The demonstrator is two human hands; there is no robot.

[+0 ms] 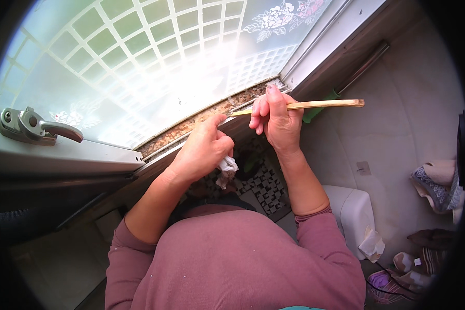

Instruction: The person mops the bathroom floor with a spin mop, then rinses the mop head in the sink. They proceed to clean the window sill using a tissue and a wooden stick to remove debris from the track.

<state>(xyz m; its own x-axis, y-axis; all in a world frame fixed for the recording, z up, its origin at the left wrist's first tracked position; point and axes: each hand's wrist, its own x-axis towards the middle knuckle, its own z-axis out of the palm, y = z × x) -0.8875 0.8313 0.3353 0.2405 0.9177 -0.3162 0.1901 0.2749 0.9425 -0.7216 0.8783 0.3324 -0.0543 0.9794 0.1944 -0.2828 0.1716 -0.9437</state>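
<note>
My right hand [279, 116] grips a thin wooden stick [325, 104], its narrow end resting at the window track and its thicker end pointing out to the right. My left hand [207, 149] holds a crumpled, soiled white tissue or cloth [228, 166] under its curled fingers, while the index finger touches the sill close to the stick's tip. Between the patterned glass pane [159, 77] and the frame runs a dirty window track [170, 135], with brown grime and loose bits along it. Whitish debris lies in its far right corner.
A metal window handle [42, 126] juts from the frame at the left. On the right are a metal rod with a green end [314, 114], a wall hook [363, 168], a white box-like fixture [350, 217] and hanging cloths [438, 186]. Patterned flooring [265, 190] shows below.
</note>
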